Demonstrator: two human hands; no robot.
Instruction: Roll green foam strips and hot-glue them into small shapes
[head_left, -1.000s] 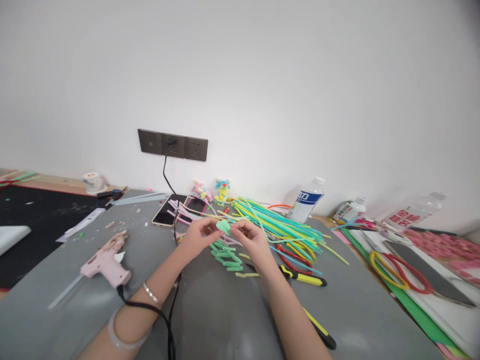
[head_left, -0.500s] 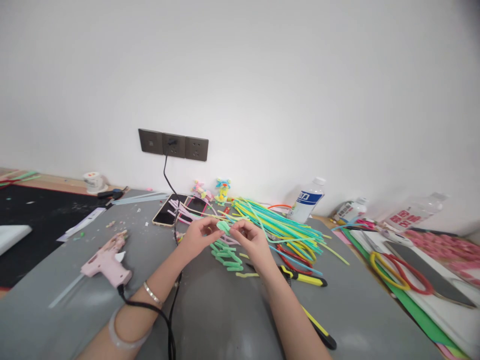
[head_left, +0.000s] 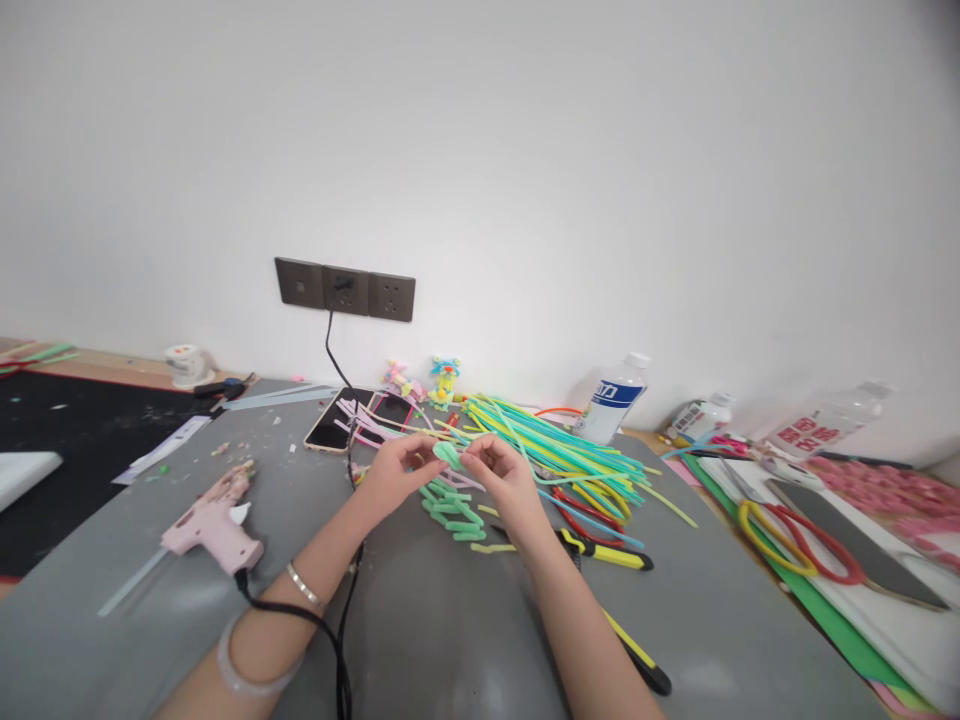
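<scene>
A small light-green bent pipe cleaner (head_left: 449,456) is pinched between my two hands above the table. My left hand (head_left: 403,476) grips its left side with thumb and fingertips. On its right side, my right hand (head_left: 501,474) holds it the same way. Just below lie several short green pipe cleaner pieces (head_left: 453,512), bent in zigzags. A pile of long yellow, green and teal pipe cleaners (head_left: 555,450) spreads behind and to the right of my right hand. Pliers with yellow-and-black handles (head_left: 615,555) rest near my right forearm.
A pink glue gun (head_left: 214,528) lies at left, its black cable (head_left: 300,612) running under my left arm. Phones (head_left: 339,420) and small figures (head_left: 445,380) are at the back. A bottle (head_left: 611,400) stands by the wall; scissors (head_left: 776,540) lie on papers at right.
Almost nothing differs. Both hands stay at the same spot with the green pipe cleaner between them; the view has shifted very slightly.
</scene>
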